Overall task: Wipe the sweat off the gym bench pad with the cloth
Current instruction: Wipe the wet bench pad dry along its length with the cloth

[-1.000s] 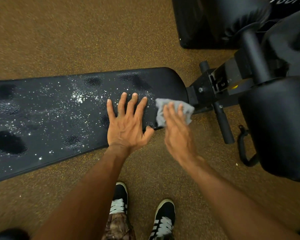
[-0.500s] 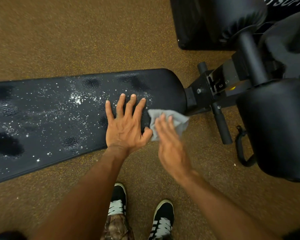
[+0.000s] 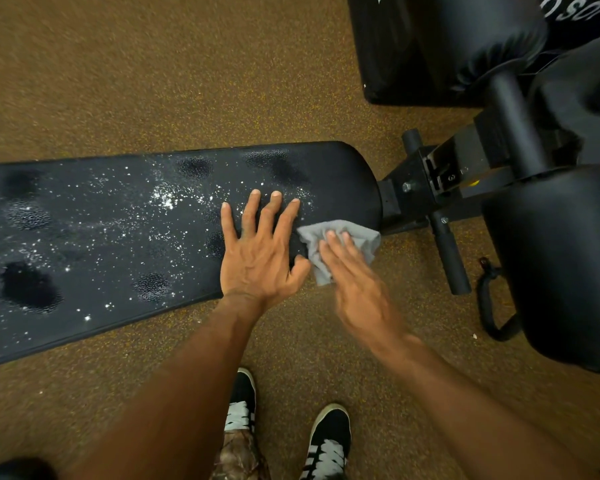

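A long black bench pad runs from the left edge to the middle, speckled with white droplets and darker wet patches. My left hand lies flat on the pad's right part, fingers spread. A small grey cloth sits at the pad's near right corner. My right hand presses on the cloth with straight fingers and is blurred with motion.
The bench's black metal frame and a bar stick out right of the pad. Large black padded rollers fill the right side. A black mat lies at top right. My shoes stand on the brown speckled floor.
My right hand slid the cloth left along the pad's near right edge toward my left thumb, then slightly back up. The left hand stays planted.
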`<state>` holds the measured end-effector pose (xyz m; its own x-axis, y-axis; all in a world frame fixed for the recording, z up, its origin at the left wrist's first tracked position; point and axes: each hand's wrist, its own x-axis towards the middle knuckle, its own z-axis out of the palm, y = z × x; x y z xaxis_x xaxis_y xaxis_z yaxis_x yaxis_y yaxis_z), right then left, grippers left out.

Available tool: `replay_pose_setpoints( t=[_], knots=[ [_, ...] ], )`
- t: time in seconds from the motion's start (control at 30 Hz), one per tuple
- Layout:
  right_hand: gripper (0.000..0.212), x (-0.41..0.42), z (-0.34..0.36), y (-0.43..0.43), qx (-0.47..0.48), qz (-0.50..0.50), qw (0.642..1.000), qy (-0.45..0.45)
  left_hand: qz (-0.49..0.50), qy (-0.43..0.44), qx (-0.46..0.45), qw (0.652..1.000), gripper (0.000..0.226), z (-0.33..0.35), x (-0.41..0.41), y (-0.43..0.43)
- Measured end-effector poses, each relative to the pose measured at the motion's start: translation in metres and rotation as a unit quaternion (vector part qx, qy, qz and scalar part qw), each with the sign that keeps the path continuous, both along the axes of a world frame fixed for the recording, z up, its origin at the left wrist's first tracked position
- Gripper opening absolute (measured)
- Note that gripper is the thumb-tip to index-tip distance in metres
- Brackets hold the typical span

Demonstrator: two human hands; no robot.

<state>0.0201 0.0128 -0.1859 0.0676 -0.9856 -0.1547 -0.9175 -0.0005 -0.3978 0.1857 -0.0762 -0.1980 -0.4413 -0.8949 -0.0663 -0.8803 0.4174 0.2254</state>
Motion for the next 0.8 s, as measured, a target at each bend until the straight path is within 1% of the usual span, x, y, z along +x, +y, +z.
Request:
replay_pose_setpoints(
  t=[0.1,0.2,0.27,0.33,0.4,0.43,0.5,0.6,0.7,0.8],
  knots=[
    [0.060,-0.019,0.001,-0.007,-0.002,-0.051,0.998,0.028,-0.001,0.002,-0.001,1.000,0.086,0.000,0.000,0.001],
    [0.056,-0.002,0.000,-0.042,-0.003,-0.122,0.992,0.040,0.001,0.002,-0.003,1.000,0.086,-0.001,0.000,0.001],
    [0.053,0.018,0.000,-0.058,-0.019,-0.102,0.994,0.014,0.005,0.010,-0.003,1.000,0.085,-0.001,0.000,0.001],
    [0.052,0.025,-0.002,-0.052,-0.036,-0.038,0.999,-0.002,0.009,0.022,0.000,1.000,0.085,-0.001,0.000,0.001],
    [0.057,0.013,-0.002,-0.035,-0.036,0.015,0.999,0.022,0.011,0.028,0.003,1.000,0.085,-0.002,0.001,0.001],
    [0.060,0.003,0.001,-0.030,-0.034,0.023,0.998,0.043,0.011,0.027,0.004,1.000,0.086,-0.001,0.001,0.001],
    [0.060,-0.012,0.007,-0.033,-0.011,0.004,0.998,0.069,0.008,0.018,0.006,1.000,0.088,-0.001,0.001,0.000],
    [0.053,-0.009,0.013,-0.048,0.020,-0.031,0.996,0.086,0.003,0.007,0.008,1.000,0.087,0.000,0.000,0.000],
    [0.058,0.003,0.011,-0.040,0.006,0.020,0.991,0.129,-0.001,0.009,0.005,1.000,0.082,0.000,0.001,0.000],
    [0.060,0.000,0.010,-0.034,0.025,0.020,0.987,0.159,-0.004,0.014,0.002,1.000,0.080,0.000,0.001,0.001]
  ],
)
